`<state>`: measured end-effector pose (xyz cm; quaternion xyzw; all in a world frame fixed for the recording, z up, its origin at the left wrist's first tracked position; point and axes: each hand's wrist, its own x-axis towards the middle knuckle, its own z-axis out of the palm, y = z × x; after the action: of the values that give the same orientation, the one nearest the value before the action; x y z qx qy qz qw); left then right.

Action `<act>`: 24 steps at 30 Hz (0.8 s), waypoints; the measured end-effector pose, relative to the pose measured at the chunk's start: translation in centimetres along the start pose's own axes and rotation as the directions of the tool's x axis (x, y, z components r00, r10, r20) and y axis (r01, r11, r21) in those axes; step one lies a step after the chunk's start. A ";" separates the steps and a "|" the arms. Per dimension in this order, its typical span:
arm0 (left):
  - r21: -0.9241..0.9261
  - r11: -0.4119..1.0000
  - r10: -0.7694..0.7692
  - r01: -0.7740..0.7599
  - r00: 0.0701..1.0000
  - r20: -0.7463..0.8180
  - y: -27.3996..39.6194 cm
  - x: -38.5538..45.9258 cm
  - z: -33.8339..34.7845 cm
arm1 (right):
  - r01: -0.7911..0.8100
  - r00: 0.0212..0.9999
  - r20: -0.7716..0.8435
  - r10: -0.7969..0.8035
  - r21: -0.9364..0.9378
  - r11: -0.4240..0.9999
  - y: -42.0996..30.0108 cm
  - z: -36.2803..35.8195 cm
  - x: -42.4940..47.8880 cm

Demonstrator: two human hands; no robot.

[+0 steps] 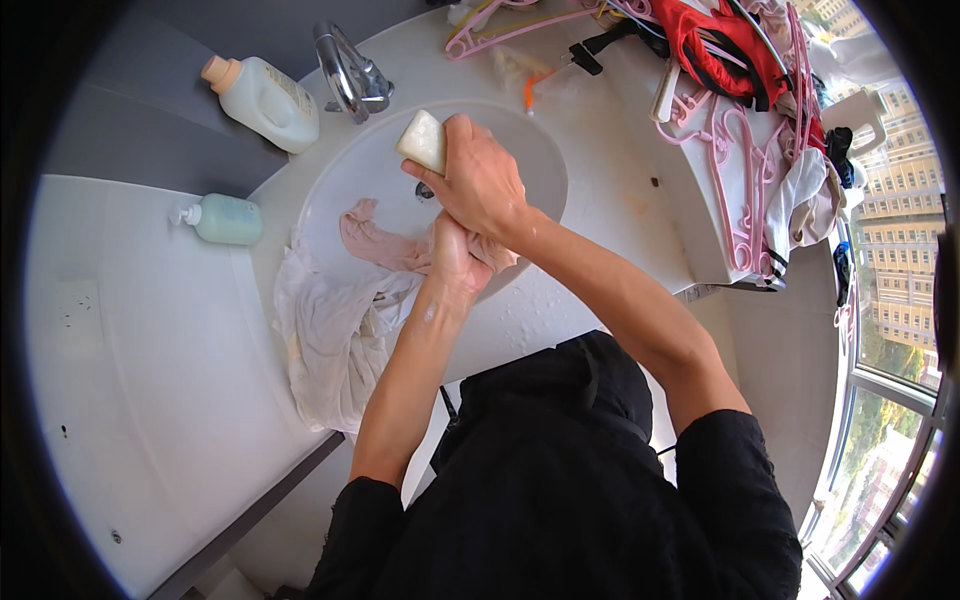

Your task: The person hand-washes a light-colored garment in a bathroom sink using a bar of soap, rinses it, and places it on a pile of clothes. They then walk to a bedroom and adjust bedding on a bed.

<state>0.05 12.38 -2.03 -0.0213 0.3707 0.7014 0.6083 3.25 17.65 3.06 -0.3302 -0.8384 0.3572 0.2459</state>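
Observation:
A whitish bar of soap (422,141) is gripped in my right hand (480,176), above the white sink basin (536,150). Just below that hand, my left hand (457,259) holds a wet pink cloth (386,247), and one end of it trails into the basin. My right wrist overlaps the left hand, so part of the grip and the cloth is hidden. A bunched white garment (337,330) lies over the left front rim of the basin and hangs past the counter's edge. Behind the basin stands a chrome faucet (345,75).
A white detergent bottle (270,105) lies near the faucet's left. Left of the basin is a pale green pump bottle (229,220). Pink hangers (731,180), a red garment (697,52) and other clothes crowd the right side, by a window. Water drops dot the front counter.

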 end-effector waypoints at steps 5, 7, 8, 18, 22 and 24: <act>-0.002 0.989 0.150 -0.150 0.988 0.025 -1.2 -0.3 0.0 | 0.515 0.854 -0.043 -0.518 -0.064 0.855 -0.8 1.3 -3.1; -0.008 0.974 0.225 -0.225 0.974 -0.035 -0.9 -0.7 0.4 | 0.210 0.976 -0.047 -0.211 -0.013 0.978 -0.1 1.0 -1.8; -0.048 0.998 0.047 -0.040 0.986 0.160 0.2 0.1 -1.6 | 0.128 0.990 -0.059 -0.128 -0.002 0.992 0.0 0.8 -1.0; -0.257 0.965 0.165 -0.055 0.888 0.430 0.4 1.6 -2.1 | 0.013 0.980 -0.197 -0.034 -0.107 0.994 0.3 0.4 -0.6; -0.267 0.956 0.231 -0.125 0.882 0.412 -1.5 2.4 -4.8 | 0.095 0.993 -0.073 -0.092 0.048 0.994 -0.8 0.8 -2.1; -0.008 0.999 0.043 -0.042 0.986 0.160 0.0 0.1 -1.8 | -0.122 0.988 -0.086 0.125 0.039 0.992 0.7 0.3 0.1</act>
<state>-0.72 11.42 -3.40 0.0418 0.3193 0.7146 0.6210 3.24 17.95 2.31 -0.3929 -0.7986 0.3707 0.2656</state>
